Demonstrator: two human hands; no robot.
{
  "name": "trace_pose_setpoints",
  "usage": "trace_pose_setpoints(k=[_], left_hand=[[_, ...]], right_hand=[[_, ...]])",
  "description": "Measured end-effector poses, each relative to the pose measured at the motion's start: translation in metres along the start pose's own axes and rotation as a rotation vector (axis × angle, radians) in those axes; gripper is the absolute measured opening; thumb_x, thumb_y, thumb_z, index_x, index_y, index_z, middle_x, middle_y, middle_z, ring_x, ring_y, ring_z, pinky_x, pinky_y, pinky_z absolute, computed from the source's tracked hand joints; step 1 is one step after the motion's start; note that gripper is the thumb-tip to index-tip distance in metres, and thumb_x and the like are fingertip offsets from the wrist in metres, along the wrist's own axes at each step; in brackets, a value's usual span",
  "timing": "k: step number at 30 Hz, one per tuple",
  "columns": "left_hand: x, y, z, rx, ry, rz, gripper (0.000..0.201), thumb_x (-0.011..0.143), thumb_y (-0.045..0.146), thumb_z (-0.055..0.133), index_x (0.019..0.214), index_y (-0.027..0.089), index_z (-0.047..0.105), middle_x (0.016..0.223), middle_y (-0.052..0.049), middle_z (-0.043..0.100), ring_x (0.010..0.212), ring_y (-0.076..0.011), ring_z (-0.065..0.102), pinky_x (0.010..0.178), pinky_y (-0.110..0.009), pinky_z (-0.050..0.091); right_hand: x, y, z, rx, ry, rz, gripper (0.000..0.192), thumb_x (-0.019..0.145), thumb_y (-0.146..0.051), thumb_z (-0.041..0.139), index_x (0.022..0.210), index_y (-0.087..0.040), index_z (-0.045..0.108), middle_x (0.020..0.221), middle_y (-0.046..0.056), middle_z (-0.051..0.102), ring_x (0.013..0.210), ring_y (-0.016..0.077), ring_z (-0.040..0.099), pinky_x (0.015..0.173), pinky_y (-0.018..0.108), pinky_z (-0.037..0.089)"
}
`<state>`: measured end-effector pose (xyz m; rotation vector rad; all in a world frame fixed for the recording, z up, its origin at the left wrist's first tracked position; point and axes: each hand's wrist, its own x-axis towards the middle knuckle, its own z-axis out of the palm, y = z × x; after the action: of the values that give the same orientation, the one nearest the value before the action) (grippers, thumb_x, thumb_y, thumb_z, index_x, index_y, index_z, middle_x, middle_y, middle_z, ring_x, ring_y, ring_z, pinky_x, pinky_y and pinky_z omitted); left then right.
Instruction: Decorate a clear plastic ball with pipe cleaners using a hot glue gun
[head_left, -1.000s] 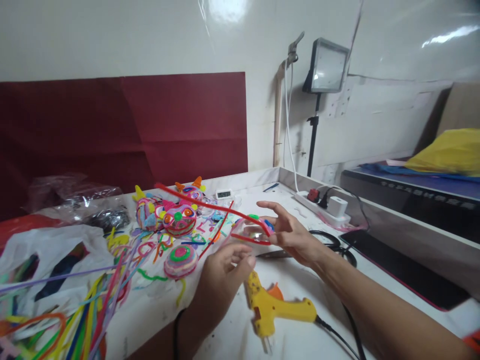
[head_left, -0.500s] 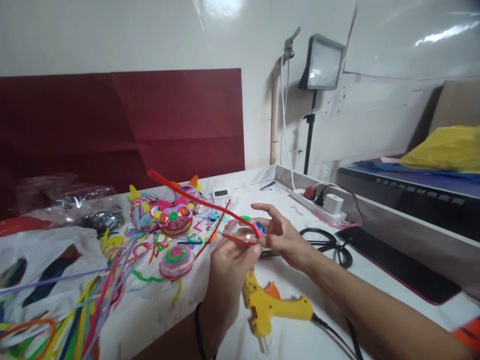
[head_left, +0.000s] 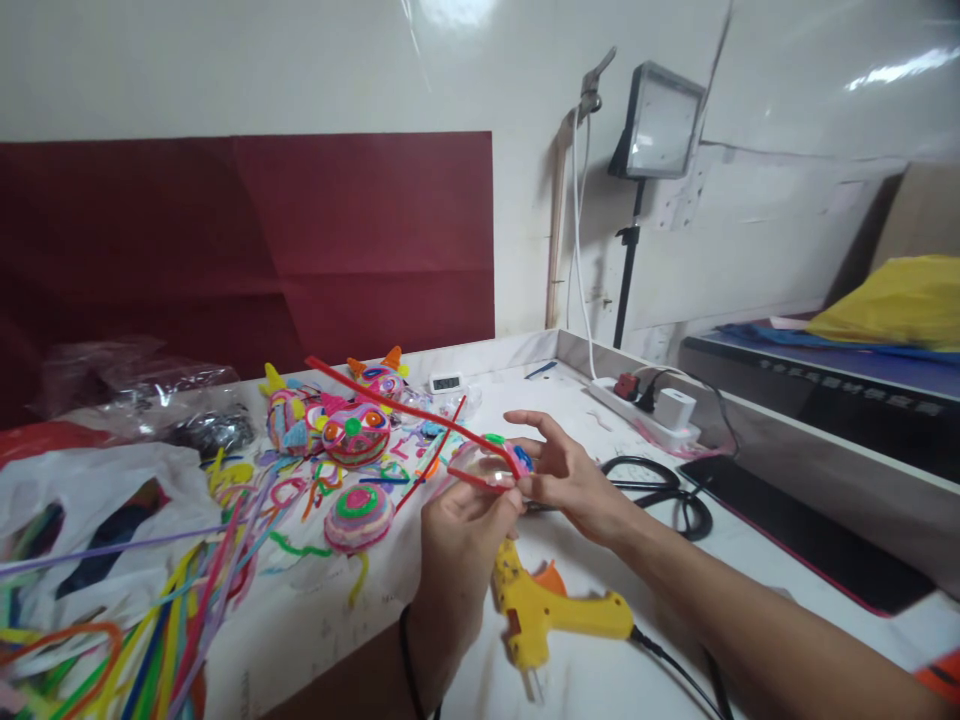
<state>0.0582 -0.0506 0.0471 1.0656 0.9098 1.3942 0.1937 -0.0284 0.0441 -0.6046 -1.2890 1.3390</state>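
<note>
From the head camera, my left hand point(head_left: 457, 530) and right hand point(head_left: 566, 480) meet above the middle of the surface point(head_left: 600, 690), just over the yellow glue gun point(head_left: 551, 615). Between them I hold a small clear dome point(head_left: 484, 465) with a red pipe cleaner point(head_left: 405, 405) running along its rim. My left grip is pinched on the near edge of the dome where the red strand lies; my right grip clasps the far side with thumb and lower fingers, while the upper fingers spread free.

I judge the step in hand to be laying the strand round the dome's rim. The next move would call for keeping the left pinch firm so the laid part does not spring off while the right hand turns the dome or feeds more strand.

The pipe cleaner's long axis runs from the dome up and away toward the far left corner of the surface, its free end pointing over the finished colourful dome figures point(head_left: 352, 430). A loose heap of pipe cleaners point(head_left: 150, 640) lies at the near left edge.
</note>
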Motion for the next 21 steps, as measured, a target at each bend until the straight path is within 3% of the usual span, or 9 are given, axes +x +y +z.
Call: trace_pose_setpoints(k=[21], left_hand=[[-0.0031, 0.0032, 0.0022, 0.007, 0.045, -0.026, 0.015, 0.055, 0.018, 0.073, 0.069, 0.014, 0.072, 0.055, 0.0, 0.066, 0.048, -0.0082, 0.053, 0.052, -0.019, 0.043]], right_hand=[[-0.0005, 0.0003, 0.0008, -0.001, 0.009, 0.002, 0.067, 0.06, -0.017, 0.079, 0.116, -0.029, 0.043, 0.096, 0.0, 0.061, 0.065, 0.0111, 0.058, 0.058, 0.025, 0.047]])
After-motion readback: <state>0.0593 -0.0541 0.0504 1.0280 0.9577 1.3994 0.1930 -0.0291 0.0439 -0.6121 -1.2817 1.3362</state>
